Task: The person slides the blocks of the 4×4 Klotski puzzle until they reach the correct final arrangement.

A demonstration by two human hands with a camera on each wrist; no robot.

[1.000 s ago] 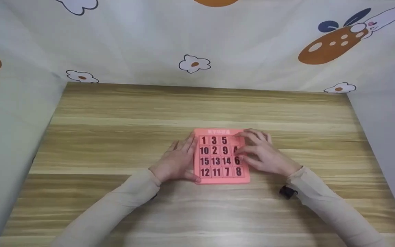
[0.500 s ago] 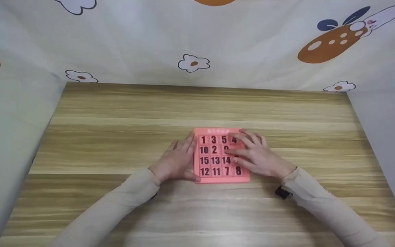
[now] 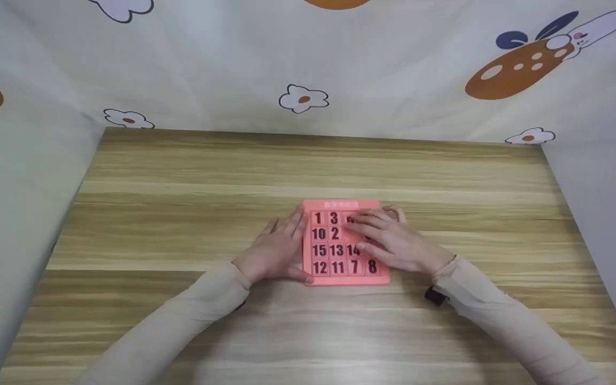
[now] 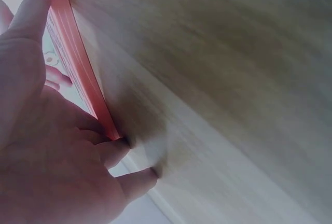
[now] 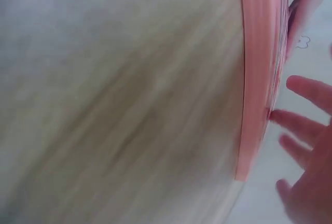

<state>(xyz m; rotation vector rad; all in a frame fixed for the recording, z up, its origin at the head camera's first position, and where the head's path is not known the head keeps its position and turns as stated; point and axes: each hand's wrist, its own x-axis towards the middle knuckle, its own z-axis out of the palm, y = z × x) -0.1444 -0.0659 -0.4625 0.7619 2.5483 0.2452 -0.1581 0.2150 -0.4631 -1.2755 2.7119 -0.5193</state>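
Note:
A pink sliding number puzzle point(image 3: 340, 280) lies flat on the wooden table, its black-numbered tiles set in a frame. Along its left edge rests my left hand point(image 3: 273, 254), fingers extended and thumb at the near left corner. In the left wrist view, fingers of the left hand point(image 4: 62, 146) touch the pink frame point(image 4: 83, 63) and the table. Over the upper right tiles is my right hand point(image 3: 396, 243), its fingertips on or just above the second row and covering several numbers. The right wrist view has the right hand point(image 5: 311, 141) beside the frame edge point(image 5: 258, 79), fingers spread.
The wood-grain table point(image 3: 206, 171) extends around the puzzle. Behind it hangs a pale cloth point(image 3: 222, 64) printed with flowers, a carrot and a rabbit. Pale side walls point(image 3: 602, 214) stand at left and right. A small black object point(image 3: 435, 295) is at the right wrist.
The 4 tile has gone up from the second row to the top row. My right hand has shifted left across the tiles, and the 9 appears moved right. My left hand stays in place.

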